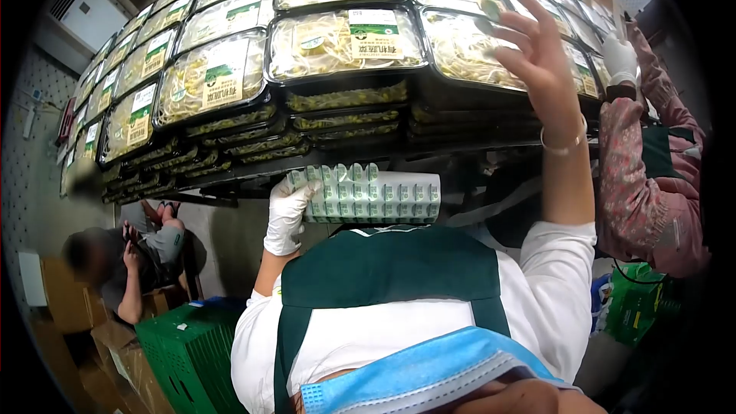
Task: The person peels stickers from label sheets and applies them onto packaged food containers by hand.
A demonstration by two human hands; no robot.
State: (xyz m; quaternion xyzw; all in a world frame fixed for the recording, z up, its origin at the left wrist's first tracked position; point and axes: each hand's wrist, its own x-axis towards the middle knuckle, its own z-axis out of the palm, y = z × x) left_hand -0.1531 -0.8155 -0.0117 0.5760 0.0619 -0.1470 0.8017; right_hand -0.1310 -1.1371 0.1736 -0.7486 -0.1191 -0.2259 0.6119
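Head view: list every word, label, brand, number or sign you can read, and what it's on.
"有机蔬菜": label on the front middle pack, repeated on neighbouring packs.
Smaller label print: too small to read.
Sticker sheet: print too small.
Stickers at the right hand: too blurred.
Green bag: print too blurred.

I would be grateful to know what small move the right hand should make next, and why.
I'd probably lower the bare right hand and press one small round pale-green sticker onto the nearby clear-lidded black tray: that hand carries several such stickers, while the white-gloved left hand holds the green-and-white label sheet.
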